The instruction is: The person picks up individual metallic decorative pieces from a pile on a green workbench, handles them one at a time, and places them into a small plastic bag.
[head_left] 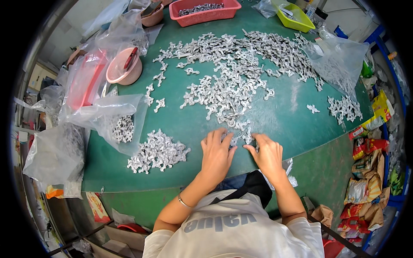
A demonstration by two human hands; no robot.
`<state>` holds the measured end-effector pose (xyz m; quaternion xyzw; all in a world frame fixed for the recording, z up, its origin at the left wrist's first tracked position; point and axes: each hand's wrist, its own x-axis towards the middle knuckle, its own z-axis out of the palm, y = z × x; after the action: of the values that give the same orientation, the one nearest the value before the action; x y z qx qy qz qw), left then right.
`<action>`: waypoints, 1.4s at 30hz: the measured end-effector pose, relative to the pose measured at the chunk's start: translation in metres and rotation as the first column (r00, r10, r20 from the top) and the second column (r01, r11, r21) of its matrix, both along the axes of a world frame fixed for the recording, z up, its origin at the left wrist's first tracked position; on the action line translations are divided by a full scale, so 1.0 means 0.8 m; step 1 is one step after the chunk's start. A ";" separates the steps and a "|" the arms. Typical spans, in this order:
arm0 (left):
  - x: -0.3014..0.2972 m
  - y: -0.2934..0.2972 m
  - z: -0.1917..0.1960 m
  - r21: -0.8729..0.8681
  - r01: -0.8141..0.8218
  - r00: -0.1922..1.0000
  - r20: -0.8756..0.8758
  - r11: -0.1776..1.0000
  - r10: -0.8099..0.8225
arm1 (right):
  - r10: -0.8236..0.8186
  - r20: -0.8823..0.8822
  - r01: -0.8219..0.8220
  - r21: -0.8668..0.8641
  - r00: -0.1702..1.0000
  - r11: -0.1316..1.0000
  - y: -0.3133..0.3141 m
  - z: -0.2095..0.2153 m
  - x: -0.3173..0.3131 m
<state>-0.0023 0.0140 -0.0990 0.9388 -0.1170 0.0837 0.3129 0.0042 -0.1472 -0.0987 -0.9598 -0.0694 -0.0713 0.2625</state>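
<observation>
My left hand (pixel 216 154) is at the near edge of the table's middle, fingers curled around small silver three-armed metal parts (pixel 232 141). Opposite it, my right hand (pixel 267 155) has its thumb and bent fingers closed in on the parts on that side; its fingertips partly cover them. Just beyond both hands, a large spread of the same metal parts (pixel 232 84) reaches toward the far side of the table. A separate heap of metal parts (pixel 158 151) lies to the left of my left hand.
The green table (pixel 284 116) carries a red tray (pixel 205 18) and a yellow-green tray (pixel 296 19) at the back. Left are a pink bowl (pixel 124 66) and a plastic bag of parts (pixel 122 122). Another bag (pixel 340 64) spills parts (pixel 345 108) at right.
</observation>
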 end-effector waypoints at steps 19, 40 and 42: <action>-0.016 0.000 0.063 -0.846 0.022 0.920 -0.191 0.532 -0.341 | 0.535 -0.339 0.352 0.932 0.774 0.080 -0.027 0.050 -0.034; -0.039 0.020 0.073 -0.793 -0.014 0.986 -0.111 0.608 -0.121 | 0.271 -0.338 0.215 0.893 0.902 0.396 -0.016 0.069 -0.038; -0.036 0.044 0.058 -0.603 -0.064 0.996 0.005 0.795 0.085 | 0.103 -0.329 0.193 0.749 0.939 0.634 -0.023 0.048 -0.028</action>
<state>-0.0314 0.0489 -0.0523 0.7932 -0.0524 0.1438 0.5894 -0.0179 -0.1656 -0.0607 -0.7534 0.0387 0.0668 0.6530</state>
